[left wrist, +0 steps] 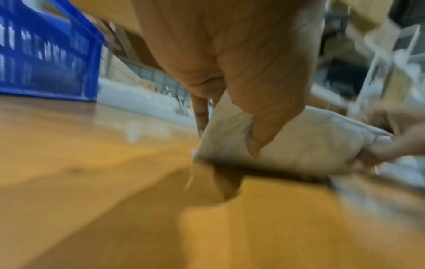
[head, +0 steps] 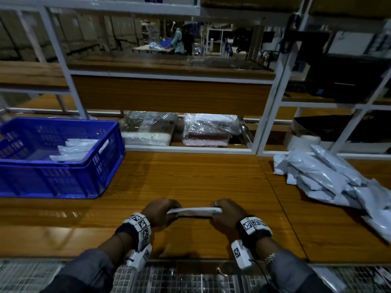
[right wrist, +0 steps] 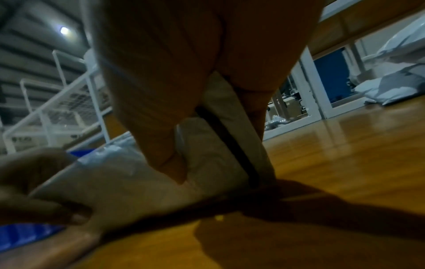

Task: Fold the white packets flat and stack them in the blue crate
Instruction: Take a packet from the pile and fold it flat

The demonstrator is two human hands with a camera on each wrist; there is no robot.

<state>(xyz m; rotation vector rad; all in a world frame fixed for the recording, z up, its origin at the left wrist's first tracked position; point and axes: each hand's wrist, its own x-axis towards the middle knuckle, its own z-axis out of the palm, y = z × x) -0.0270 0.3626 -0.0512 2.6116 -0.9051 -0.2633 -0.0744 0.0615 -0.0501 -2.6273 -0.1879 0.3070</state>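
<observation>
Packet held just above counter, near its front edge — left hand pinches one end, right hand other, thumbs underneath. Judgement: keep fold pinched tight, edges aligned, carry level to crate. Blue crate at left holds few flat white packets; unfolded pile at right.

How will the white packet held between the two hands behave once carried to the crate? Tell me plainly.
The white packet is probably soft and floppy: it dents under the left hand's thumb. It looks light, since the right hand lifts its end with a pinch. Its glossy skin may be slippery, so the fold could spring open in the blue crate.
</observation>
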